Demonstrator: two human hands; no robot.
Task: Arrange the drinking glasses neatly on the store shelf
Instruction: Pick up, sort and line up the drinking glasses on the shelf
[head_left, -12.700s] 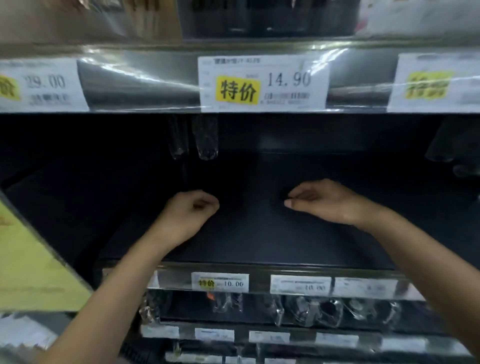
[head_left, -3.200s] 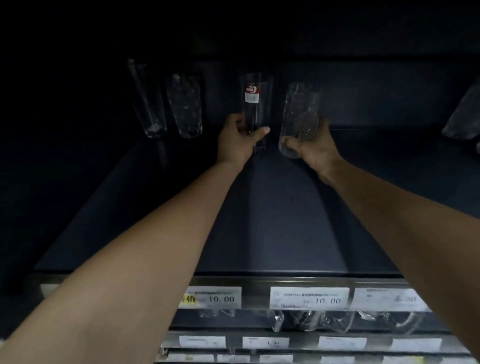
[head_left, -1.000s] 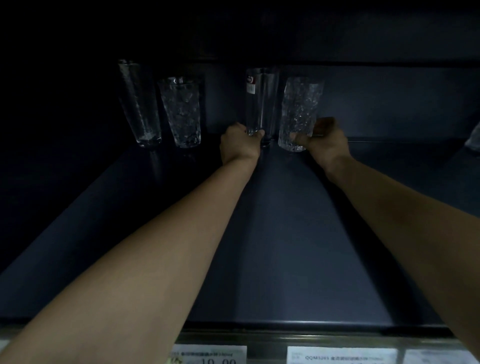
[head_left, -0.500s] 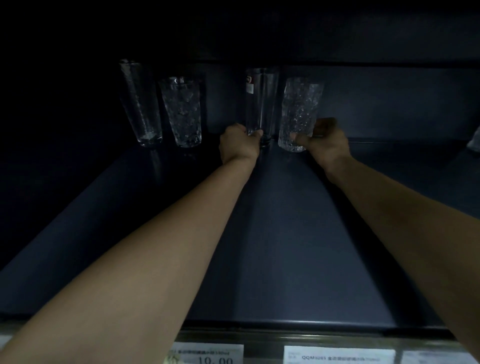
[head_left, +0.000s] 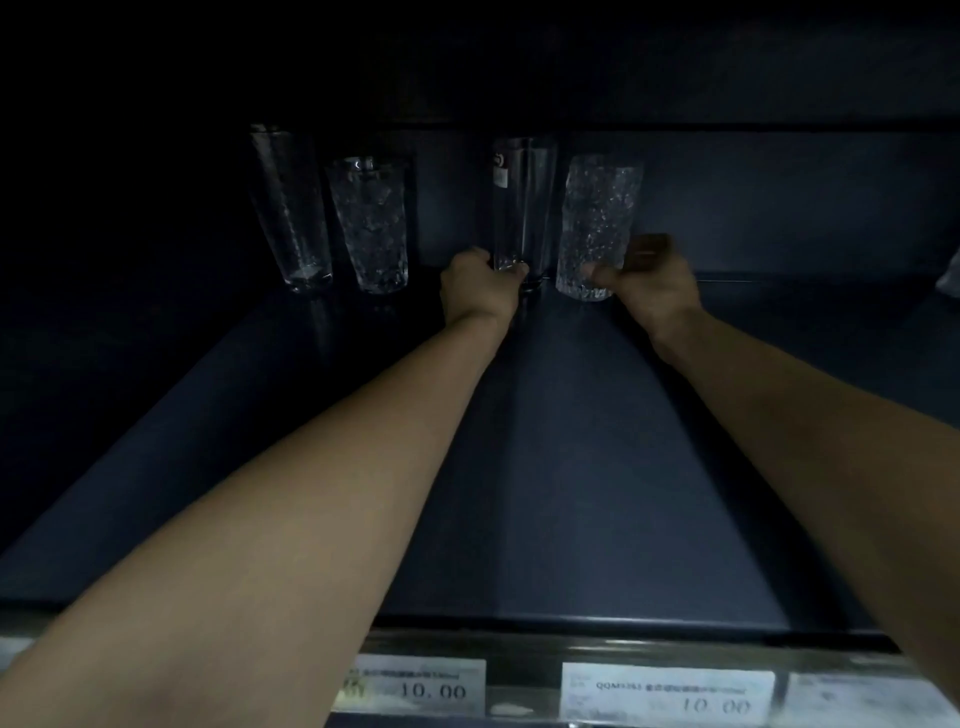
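Gripping low down, the left hand (head_left: 480, 288) has its fingers curled round the bottom of the plain glass (head_left: 522, 208), and the right hand (head_left: 649, 283) has its thumb and fingers wrapped round the bottom of the bumpy glass (head_left: 597, 223). Both glasses stand up straight at the back of the dark shelf (head_left: 571, 467), just beside each other, with 2 more glasses (head_left: 332, 218) well off to the left. I think the big danger is a knock: the 2 held glasses are so close that a small push sideways could bang them together and chip them. They are tall and thin, so a hand that pulls away fast could catch one and tip it over. It is very dark back there, so the gaps are hard to see. 3.2 s ago the bumpy glass was leaning and looked lifted off the shelf, and the left hand held the plain glass higher up. Now both stand flat and the hands sit lower. Since 0.5 s ago almost nothing has moved.
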